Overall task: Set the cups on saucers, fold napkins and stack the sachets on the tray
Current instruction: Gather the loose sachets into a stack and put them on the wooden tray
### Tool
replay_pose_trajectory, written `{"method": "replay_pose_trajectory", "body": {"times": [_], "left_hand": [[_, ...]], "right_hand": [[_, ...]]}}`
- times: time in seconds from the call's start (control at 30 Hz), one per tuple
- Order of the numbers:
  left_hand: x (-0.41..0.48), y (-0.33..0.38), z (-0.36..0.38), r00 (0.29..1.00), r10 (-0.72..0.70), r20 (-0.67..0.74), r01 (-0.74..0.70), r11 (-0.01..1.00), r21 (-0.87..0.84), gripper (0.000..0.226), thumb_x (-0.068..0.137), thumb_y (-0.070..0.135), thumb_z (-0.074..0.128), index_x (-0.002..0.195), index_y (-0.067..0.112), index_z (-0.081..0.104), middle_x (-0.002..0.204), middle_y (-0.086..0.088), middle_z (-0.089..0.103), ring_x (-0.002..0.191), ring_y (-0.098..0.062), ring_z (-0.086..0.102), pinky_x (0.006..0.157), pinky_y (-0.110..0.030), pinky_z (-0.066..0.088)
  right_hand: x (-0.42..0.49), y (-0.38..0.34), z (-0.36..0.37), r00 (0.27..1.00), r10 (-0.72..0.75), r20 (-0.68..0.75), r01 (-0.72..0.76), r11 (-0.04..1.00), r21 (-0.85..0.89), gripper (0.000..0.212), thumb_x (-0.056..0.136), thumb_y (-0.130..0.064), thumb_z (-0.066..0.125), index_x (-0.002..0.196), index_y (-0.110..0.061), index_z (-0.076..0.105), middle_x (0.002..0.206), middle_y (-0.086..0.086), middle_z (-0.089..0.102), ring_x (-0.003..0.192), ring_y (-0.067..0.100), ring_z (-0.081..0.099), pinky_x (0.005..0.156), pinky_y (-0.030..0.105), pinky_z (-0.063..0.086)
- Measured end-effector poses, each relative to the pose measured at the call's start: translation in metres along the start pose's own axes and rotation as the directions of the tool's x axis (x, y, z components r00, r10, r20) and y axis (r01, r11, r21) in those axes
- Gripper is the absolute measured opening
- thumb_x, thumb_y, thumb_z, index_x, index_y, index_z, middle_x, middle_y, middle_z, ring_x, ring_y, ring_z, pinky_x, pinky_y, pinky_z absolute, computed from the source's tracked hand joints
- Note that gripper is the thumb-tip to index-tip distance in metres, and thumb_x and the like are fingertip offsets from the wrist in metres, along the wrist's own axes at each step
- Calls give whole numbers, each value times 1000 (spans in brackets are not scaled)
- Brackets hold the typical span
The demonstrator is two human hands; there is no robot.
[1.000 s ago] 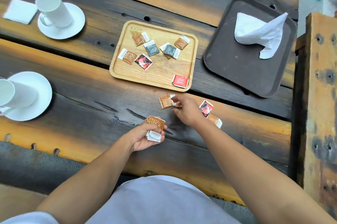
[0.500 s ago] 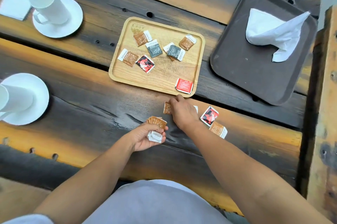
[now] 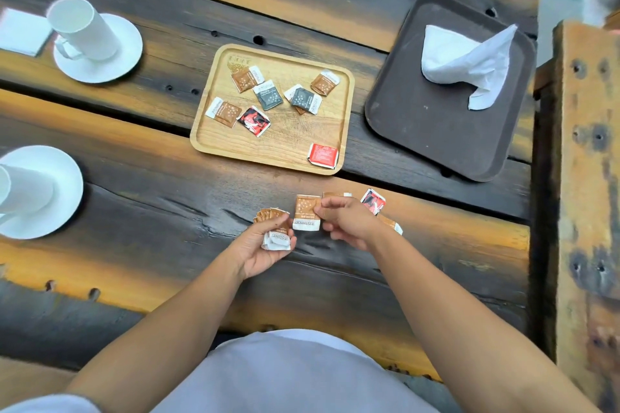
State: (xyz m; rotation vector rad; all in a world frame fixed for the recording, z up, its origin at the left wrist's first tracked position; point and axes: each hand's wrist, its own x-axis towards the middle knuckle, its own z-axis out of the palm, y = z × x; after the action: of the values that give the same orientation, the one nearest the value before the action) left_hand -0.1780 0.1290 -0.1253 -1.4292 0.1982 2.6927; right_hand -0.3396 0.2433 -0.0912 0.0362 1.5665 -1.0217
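1. The brown sachet (image 3: pixel 307 213) is a small flat paper packet, brown with pale speckles and a white printed strip at the near end. The right hand (image 3: pixel 349 219) pinches its right edge between thumb and fingertips. It sits over the table, just in front of the wooden tray's near edge. I can't tell if it touches the wood.
2. Right beside it, the left hand (image 3: pixel 265 244) is curled round a fanned stack of sachets (image 3: pixel 271 216), thumb on top. They have the same brown paper, and their white ends point back at the person.
3. Loose on the table by the right hand are a black-and-red sachet (image 3: pixel 373 201) and another brown one (image 3: pixel 391 223), half hidden behind the wrist.
4. The wooden tray (image 3: pixel 278 150) is pale, rectangular with rounded corners and a low rim. Scattered on it are brown, grey and black-and-red sachets, plus a red sachet (image 3: pixel 322 155) in the near right corner.
5. To the right is a dark tray (image 3: pixel 419 130), matte and plastic-looking. A crumpled white napkin (image 3: pixel 466 63) lies on it.
6. On the left there are two plain white cups on round white saucers: the far cup (image 3: pixel 82 29) on its saucer (image 3: pixel 110 66), and the near cup (image 3: pixel 23 189) on its own saucer (image 3: pixel 57 177). A folded napkin (image 3: pixel 21 31) lies next to the far one.
7. The table (image 3: pixel 134 211) is made of rough, weathered planks, dark with orange streaks, knots and holes.
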Motion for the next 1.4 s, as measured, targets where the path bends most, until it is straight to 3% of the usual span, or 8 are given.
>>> {"method": "replay_pose_trajectory", "body": {"times": [0.1,0.3,0.47,0.67,0.83,1.17,1.3,1.4], "left_hand": [[-5,-6,3,1000,3,31,-4,1000,23,30,76,18,73,100,2,67,93,-13,72,78,-21,69,68,-31,58],[-13,-16,4,992,8,122,-19,996,91,47,43,17,98,81,3,76,89,-14,71,82,-23,67,70,-32,58],[-17,-17,-2,996,8,93,-19,993,119,19,63,-7,78,79,0,72,85,-16,66,75,-20,66,67,-30,57],[-12,-13,-6,997,-44,66,38,995,95,23,66,-12,65,89,-6,67,83,-17,64,73,-21,65,58,-29,55],[-5,-4,-8,997,-64,48,58,990,127,34,60,-8,70,94,-7,66,83,-16,64,72,-20,64,60,-29,55],[10,7,2,997,-76,10,74,988,138,25,72,-9,61,98,-7,65,81,-16,64,72,-20,64,59,-29,56],[16,5,7,998,-69,-8,69,986,151,24,72,-8,62,96,-6,66,83,-16,65,74,-21,65,61,-29,57],[18,2,9,998,-57,-5,57,987,152,20,74,-6,63,92,-6,70,84,-18,66,78,-23,66,66,-31,59]], "right_hand": [[-11,8,9,993,15,120,-15,1000,-3,9,88,-11,70,85,-16,62,70,-4,64,50,7,47,40,17,35],[-18,22,34,997,-71,24,75,977,-200,18,82,-12,77,72,-14,62,57,0,53,46,8,40,43,22,28],[-18,28,38,994,-106,-16,99,965,-243,22,81,-10,76,69,-14,58,60,3,55,47,9,39,41,21,30],[-1,28,23,966,-173,-191,116,954,-275,13,85,-14,72,77,-16,63,65,0,61,52,11,51,53,26,43],[18,24,-11,859,-414,-299,96,706,-702,33,86,-12,66,118,-12,67,116,8,64,109,23,58,98,30,43],[43,15,-25,854,-502,-138,34,318,-948,34,87,-9,55,119,-20,60,114,5,50,106,27,44,84,39,45],[46,6,-28,916,-379,-132,11,353,-935,18,83,-19,66,99,-15,59,108,7,57,104,30,54,84,38,48],[41,1,-29,947,-279,-159,43,602,-797,19,83,-18,71,74,-21,55,88,4,65,84,22,59,75,30,47]]}}
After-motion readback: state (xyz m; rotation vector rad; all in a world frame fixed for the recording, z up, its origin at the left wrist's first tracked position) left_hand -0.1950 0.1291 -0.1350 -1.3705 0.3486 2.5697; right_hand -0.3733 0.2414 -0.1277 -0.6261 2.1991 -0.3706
